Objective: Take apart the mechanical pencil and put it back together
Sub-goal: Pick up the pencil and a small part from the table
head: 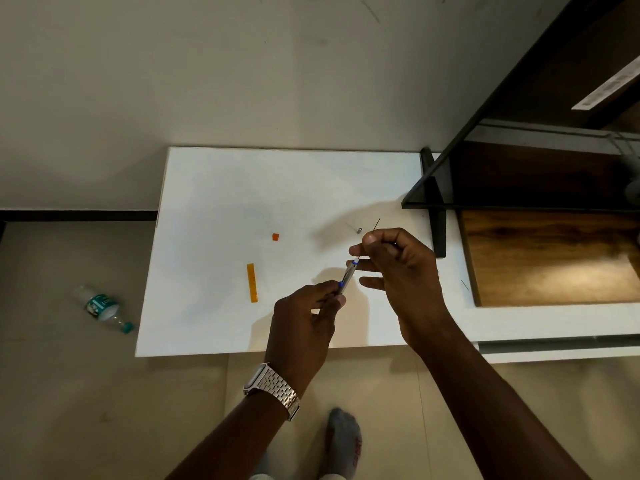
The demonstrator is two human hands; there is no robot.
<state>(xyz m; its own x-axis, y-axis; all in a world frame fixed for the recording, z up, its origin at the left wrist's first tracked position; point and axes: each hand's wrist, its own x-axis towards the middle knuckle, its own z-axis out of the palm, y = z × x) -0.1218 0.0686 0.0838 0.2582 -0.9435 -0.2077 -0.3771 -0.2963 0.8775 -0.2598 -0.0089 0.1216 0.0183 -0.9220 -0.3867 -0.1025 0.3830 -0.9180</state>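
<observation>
White tabletop (pixel 214 209) carries two orange pencil parts, one long barrel piece (pixel 252 283) and one small cap (pixel 275 236), plus one tiny metal tip (pixel 359 231). Above it our left hand (pixel 304 323) grips the lower end of the clear inner tube (pixel 347 276), while our right hand (pixel 398 268) pinches one thin lead (pixel 376 224) at the tube's upper end.

bare board (pixel 221 202) left, shelf (pixel 519 188) (dark) right

Your left hand (pixel 304 317) covers the lower end of the pencil barrel (pixel 347 277). Near the small metal part (pixel 359 230), your right hand (pixel 398 268) hides most of the thin lead (pixel 376 223). That part is too small to identify.
</observation>
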